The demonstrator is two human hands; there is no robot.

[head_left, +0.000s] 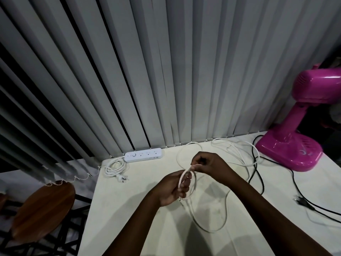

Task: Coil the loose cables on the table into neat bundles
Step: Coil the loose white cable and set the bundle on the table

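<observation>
White cable [226,215] looped in left hand [172,189]; right hand [208,163] fingers pinch same cable

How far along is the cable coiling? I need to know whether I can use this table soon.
Done: the power strip cord lies coiled at the table's back left corner. In hand: the left hand holds the first loops of the white cable while the right hand feeds more; most still trails loose. Left: the black cable by the pink fan, uncoiled.
</observation>
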